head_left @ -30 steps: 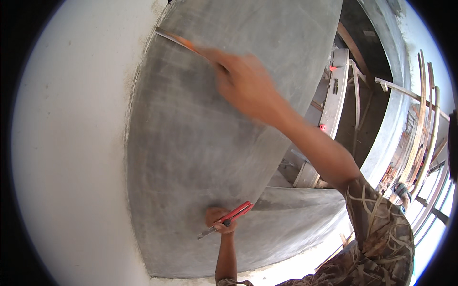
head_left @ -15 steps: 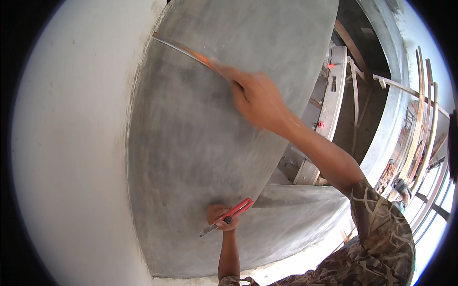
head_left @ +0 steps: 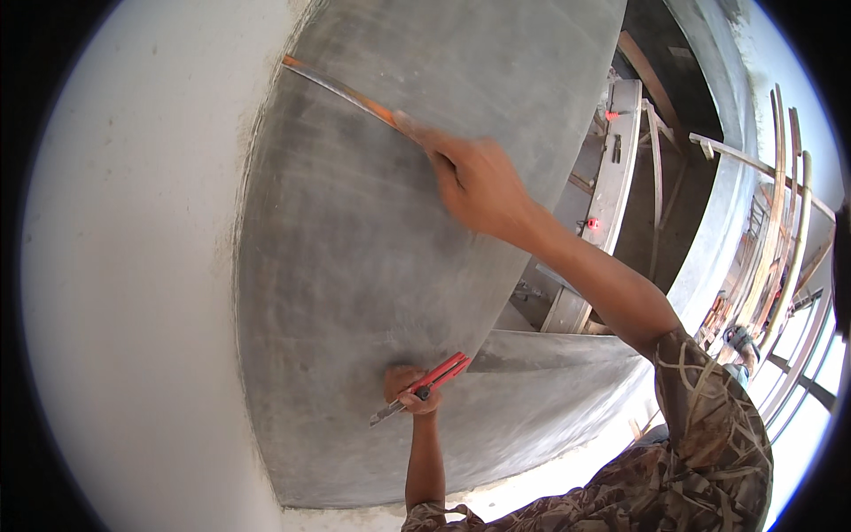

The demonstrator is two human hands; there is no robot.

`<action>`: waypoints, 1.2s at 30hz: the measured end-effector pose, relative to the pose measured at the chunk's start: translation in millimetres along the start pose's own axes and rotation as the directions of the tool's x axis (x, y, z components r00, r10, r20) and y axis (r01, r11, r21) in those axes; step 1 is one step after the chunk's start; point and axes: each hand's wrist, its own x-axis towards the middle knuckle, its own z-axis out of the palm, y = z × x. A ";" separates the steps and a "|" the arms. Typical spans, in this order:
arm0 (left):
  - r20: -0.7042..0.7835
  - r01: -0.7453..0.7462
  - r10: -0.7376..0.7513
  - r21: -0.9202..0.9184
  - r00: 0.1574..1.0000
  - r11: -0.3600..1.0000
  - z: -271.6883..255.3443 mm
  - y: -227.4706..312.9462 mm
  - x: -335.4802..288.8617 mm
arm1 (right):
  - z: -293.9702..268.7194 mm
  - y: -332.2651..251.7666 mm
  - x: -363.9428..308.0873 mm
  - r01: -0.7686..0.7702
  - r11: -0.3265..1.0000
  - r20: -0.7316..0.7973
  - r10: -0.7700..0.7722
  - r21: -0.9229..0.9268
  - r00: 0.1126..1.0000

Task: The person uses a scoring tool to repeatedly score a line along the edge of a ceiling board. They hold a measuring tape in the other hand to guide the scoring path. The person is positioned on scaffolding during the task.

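Observation:
My right hand (head_left: 483, 186) is closed round the near end of a long, thin, flat-bladed tool (head_left: 350, 96), silvery along one edge and orange along the other. Its far tip reaches the corner where the smooth grey cement surface (head_left: 355, 248) meets the white wall (head_left: 133, 266). The exact kind of this tool is not clear edge-on. Lower down, my left hand (head_left: 410, 390) grips a red utility knife (head_left: 443, 368), its metal end pointing down and left. That hand is close to the cement, with some fingers hidden.
Beyond the cement's right edge, a wooden plank (head_left: 618, 168) carries a small red item (head_left: 592, 223) and a dark hand tool (head_left: 617, 149). Bamboo poles (head_left: 784, 222) lean at the far right. A gloved hand of another person (head_left: 738, 339) shows below them.
The view has shifted slightly, with the left hand and knife a little higher in the picture. Both hands keep their holds, and the long tool's tip stays at the wall corner.

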 end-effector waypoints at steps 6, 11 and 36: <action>0.082 -0.018 0.021 -0.030 0.996 0.999 -1.7 5.8 3.0 | 1.3 -29.6 69.0 0.157 0.985 -0.073 -0.162 -0.067 0.984; 0.026 -0.009 0.009 0.002 1.000 1.000 3.6 5.0 -0.2 | 16.5 -23.2 79.3 0.286 0.958 -0.194 -0.283 -0.012 0.939; 0.020 -0.091 0.089 0.120 0.996 0.989 -6.5 3.9 6.4 | -12.4 4.9 -17.8 -0.016 0.992 0.120 0.001 0.129 0.993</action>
